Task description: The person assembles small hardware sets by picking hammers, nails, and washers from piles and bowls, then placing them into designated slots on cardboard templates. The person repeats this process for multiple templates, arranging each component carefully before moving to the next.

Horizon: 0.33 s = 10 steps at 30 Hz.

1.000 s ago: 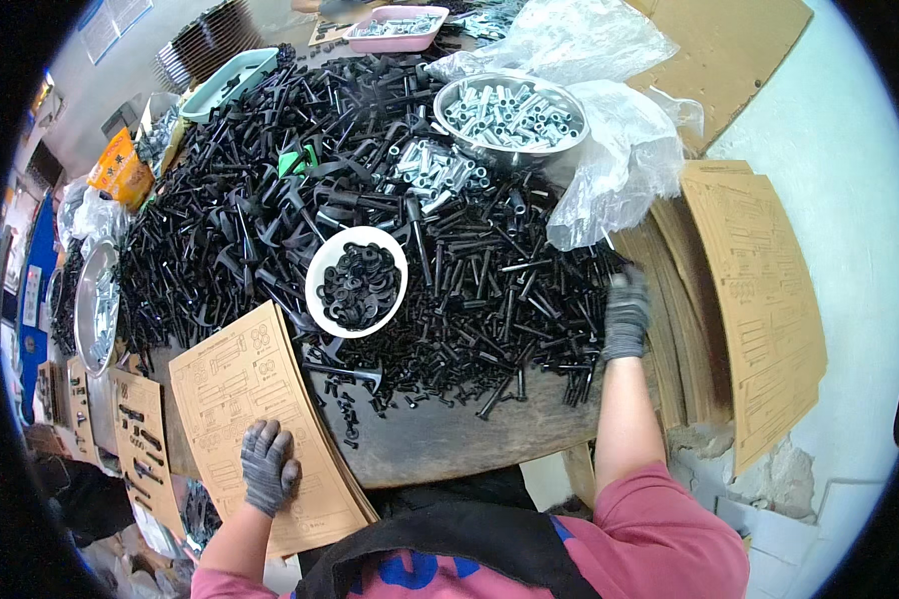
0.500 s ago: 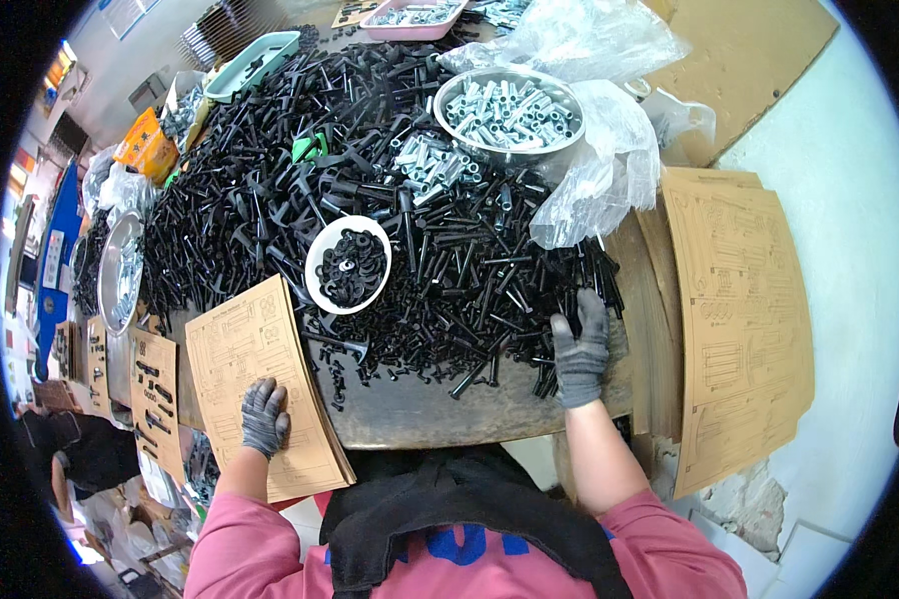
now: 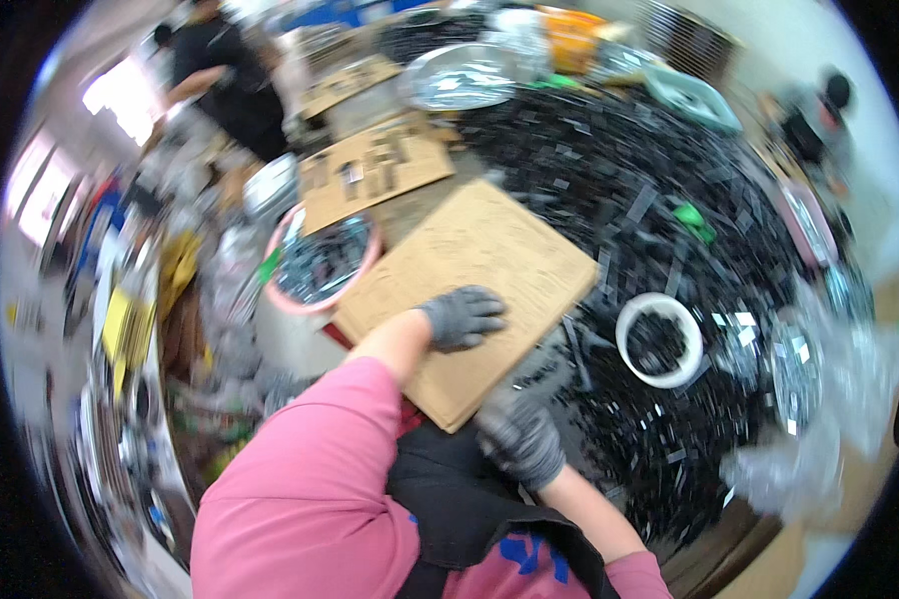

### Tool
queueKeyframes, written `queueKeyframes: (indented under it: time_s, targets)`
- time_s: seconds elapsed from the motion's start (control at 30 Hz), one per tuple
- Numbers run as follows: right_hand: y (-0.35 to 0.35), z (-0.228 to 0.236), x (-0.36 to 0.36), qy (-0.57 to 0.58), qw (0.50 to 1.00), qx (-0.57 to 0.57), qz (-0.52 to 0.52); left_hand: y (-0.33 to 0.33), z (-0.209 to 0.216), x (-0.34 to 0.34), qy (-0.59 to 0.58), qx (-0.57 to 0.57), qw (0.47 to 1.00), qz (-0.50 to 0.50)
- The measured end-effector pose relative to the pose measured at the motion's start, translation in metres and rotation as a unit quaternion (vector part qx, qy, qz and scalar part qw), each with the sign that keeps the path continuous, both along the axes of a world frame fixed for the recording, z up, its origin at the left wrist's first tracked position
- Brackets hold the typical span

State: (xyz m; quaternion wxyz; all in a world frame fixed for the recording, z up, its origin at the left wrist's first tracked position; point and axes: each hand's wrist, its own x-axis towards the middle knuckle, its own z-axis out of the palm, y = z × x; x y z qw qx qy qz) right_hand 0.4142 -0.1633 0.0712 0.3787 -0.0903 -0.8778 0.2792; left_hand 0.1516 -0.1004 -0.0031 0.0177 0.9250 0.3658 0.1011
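Note:
My left hand (image 3: pixel 464 317), in a grey glove, lies open and flat on top of a stack of printed brown cardboard sheets (image 3: pixel 509 240). My right hand (image 3: pixel 519 434), also gloved, is at the stack's near corner. Motion smears its fingers, so whether it grips the corner or anything else cannot be told. Right of the cardboard spreads a large heap of black bolts and other black hardware (image 3: pixel 609 190). A white bowl (image 3: pixel 624 334) holding black washers sits among the black pieces.
A pink basin (image 3: pixel 372 262) of metal parts stands left of the cardboard. Beyond are cardboard sheets with black parts attached (image 3: pixel 425 168) and a metal bowl (image 3: pixel 410 85). Clear plastic bags (image 3: pixel 859 384) lie at the right. Co-workers (image 3: pixel 232 75) appear at the far left and far right.
The view has swung left and blurred. My right hand has left the black bolts and come to the cardboard stack's near corner. My left hand still rests on the stack.

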Motion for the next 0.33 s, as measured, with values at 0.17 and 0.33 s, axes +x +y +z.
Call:
queueKeyframes:
  time_s: [0.17, 0.33]
  targets:
    - [-0.033, -0.069, -0.011, -0.195, 0.961, 0.025, 0.195, -0.008, 0.006, -0.004, -0.004, -0.012, 1.000, 0.008]
    - [-0.022, -0.092, -0.003, -0.278, 0.936, 0.104, 0.191, -0.016, -0.007, -0.013, -0.009, -0.002, 1.000, 0.030]
